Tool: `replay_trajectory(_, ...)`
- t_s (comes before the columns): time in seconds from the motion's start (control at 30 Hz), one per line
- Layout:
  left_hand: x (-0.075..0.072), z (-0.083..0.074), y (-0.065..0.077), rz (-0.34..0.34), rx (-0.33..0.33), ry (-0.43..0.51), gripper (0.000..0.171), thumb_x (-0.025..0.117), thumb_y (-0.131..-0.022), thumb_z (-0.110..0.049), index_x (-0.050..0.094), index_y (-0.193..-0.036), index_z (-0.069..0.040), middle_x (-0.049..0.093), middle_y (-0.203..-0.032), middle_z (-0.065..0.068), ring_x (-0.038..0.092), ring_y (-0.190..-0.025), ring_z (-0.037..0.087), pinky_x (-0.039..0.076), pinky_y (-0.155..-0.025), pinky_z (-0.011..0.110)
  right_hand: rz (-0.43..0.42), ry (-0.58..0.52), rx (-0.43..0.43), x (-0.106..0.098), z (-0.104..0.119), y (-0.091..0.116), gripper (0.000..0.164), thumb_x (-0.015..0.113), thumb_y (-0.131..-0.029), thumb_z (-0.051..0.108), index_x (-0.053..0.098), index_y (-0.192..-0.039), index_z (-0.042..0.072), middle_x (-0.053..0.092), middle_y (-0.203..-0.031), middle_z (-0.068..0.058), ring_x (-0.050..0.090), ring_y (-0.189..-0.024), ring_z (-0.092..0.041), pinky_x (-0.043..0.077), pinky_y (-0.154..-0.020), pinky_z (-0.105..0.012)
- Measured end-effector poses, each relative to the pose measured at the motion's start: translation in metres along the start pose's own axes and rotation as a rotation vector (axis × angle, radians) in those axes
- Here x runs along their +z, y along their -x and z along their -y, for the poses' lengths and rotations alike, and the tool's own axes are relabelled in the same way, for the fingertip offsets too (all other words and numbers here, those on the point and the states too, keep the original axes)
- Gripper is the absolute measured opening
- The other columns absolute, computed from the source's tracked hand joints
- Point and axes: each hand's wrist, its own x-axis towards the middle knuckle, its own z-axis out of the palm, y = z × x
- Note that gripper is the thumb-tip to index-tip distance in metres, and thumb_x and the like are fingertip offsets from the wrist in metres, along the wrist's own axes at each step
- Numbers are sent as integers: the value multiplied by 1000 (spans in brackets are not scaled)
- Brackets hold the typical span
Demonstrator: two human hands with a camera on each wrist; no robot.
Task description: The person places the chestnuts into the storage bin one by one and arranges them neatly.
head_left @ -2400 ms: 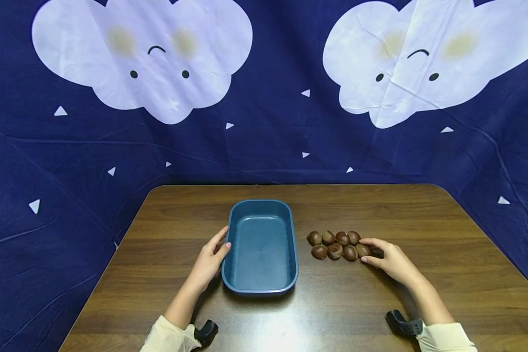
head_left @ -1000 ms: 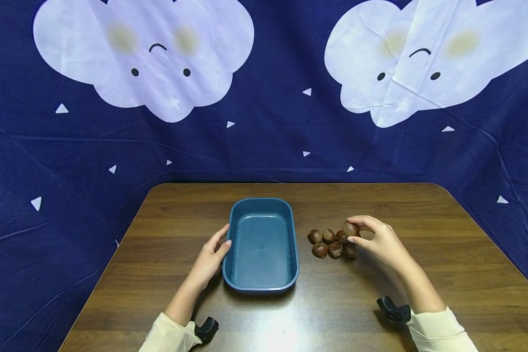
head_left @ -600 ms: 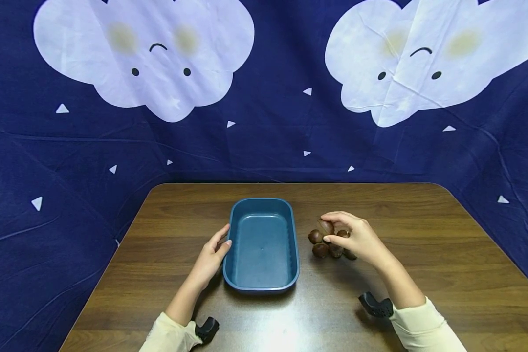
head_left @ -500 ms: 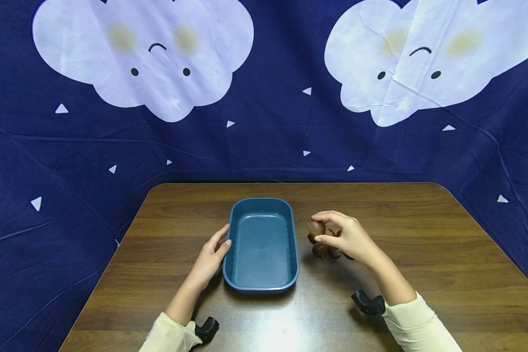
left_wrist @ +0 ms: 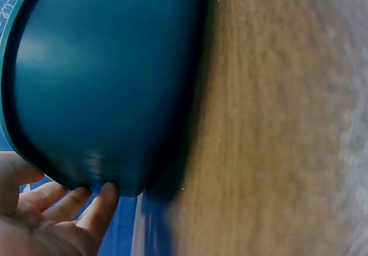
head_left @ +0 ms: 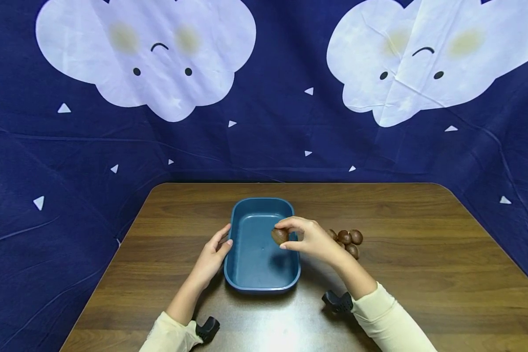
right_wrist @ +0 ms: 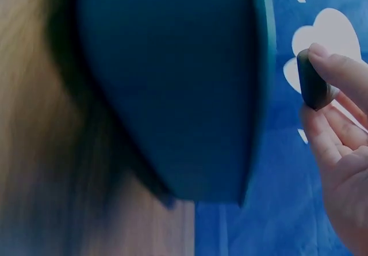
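Note:
A deep blue rectangular plastic bin (head_left: 252, 259) stands on the wooden table, its inside bare in the head view. My left hand (head_left: 211, 252) holds its left side, thumb at the rim and fingertips against the outer wall (left_wrist: 103, 95) in the left wrist view. Between thumb and fingers, my right hand (head_left: 314, 240) pinches a brown chestnut (head_left: 279, 236) above the bin's right half. The right wrist view shows that chestnut (right_wrist: 313, 83) raised beyond the rim. Several more chestnuts (head_left: 355, 237) lie right of the bin, partly hidden by the right hand.
The wooden table (head_left: 422, 244) reaches back to a dark blue cloth (head_left: 273, 137) with white clouds. Black wrist-worn devices (head_left: 208, 330) sit below both hands, at the cream sleeves (head_left: 391, 318).
My right hand has picked a chestnut from the right end of the group, lifted it and carried it left over the bin. The left hand and bin have stayed in place.

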Motion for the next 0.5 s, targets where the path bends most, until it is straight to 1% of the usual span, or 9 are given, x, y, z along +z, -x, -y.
replay_trajectory(0.1, 1, 1, -1, 0, -1, 0, 45, 46, -94, -12, 35, -138, -8, 34, -139, 15, 39, -121, 33, 34, -95, 48, 52, -27, 16, 11, 3, -6, 41, 74, -72, 8, 60, -111, 5, 60, -108, -3, 58, -95, -14, 45, -83, -26)
replay_trajectory(0.33, 0, 2, -2, 11, 3, 17, 45, 46, -94, -12, 35, -137, -7, 33, -139, 17, 38, -121, 35, 32, -96, 48, 172, -85, 7, 25, 30, -17, 37, 71, -74, 0, 58, -108, -3, 60, -106, -13, 58, -95, -20, 45, -85, -30)
replay_trajectory(0.4, 1, 1, -2, 13, 6, 23, 45, 46, -94, -11, 35, -137, -6, 33, -139, 18, 38, -121, 35, 32, -96, 49, 207, -94, 27, 30, 29, -20, 37, 71, -74, 1, 59, -108, -1, 61, -105, -11, 58, -95, -19, 45, -85, -30)
replay_trajectory(0.5, 1, 1, -1, 10, 13, 24, 45, 46, -94, -11, 35, -137, -6, 34, -138, 19, 38, -120, 35, 33, -95, 49, 261, -113, 63, 41, 19, -24, 36, 72, -74, 4, 59, -107, 3, 62, -104, -6, 58, -95, -13, 46, -84, -30)
